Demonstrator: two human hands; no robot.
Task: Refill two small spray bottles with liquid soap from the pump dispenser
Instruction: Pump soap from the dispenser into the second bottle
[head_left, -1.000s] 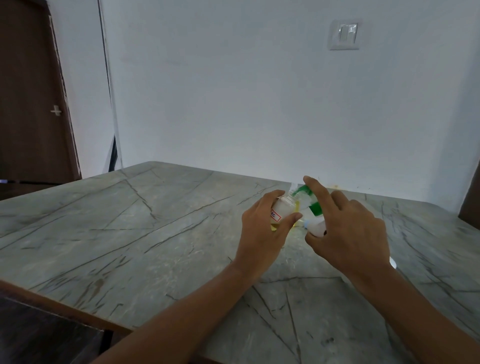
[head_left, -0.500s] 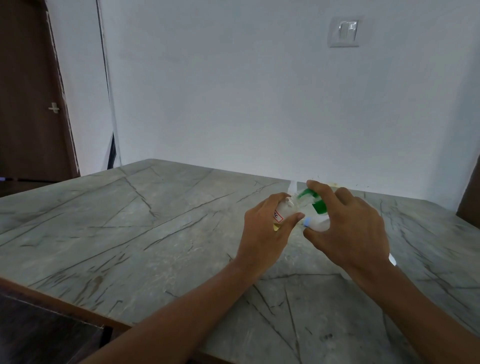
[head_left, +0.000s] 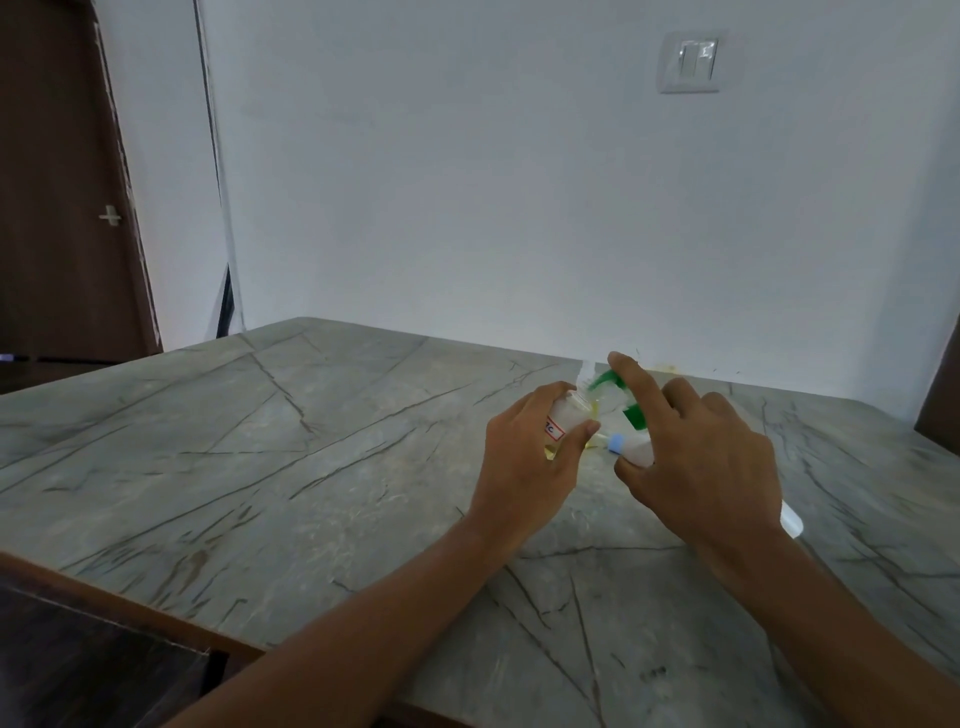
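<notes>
— Grey veined stone made up the tabletop (head_left: 270, 467), with a dark wooden edge nearest the camera. What was on it closest to the person?

— Two bare forearms reached in from the bottom. Just past the right wrist a white rounded end (head_left: 790, 521) stuck out on the stone; the rest of it was hidden under the arm, so I could not tell what it was.

— And the hands?

— The left hand (head_left: 524, 467) was wrapped around a small spray bottle (head_left: 563, 418), translucent white with a red-bordered label, its neck open at the top and something yellowish low down behind the thumb. The right hand (head_left: 696, 467) held a second small bottle (head_left: 631, 447) between thumb and fingers, lying sideways, its pale blue collar pointing toward the left hand. Most of its body was covered by the palm.

— Where was the pump dispenser?

— Just behind both hands, right index finger laid over its green pump head (head_left: 605, 382). The clear body (head_left: 610, 405) was blurred and largely hidden; the nozzle sat just above the open bottle.

— Farther back?

— A white wall, a switch plate (head_left: 691, 61) high up, and a dark brown door (head_left: 62, 208) at the left.
</notes>
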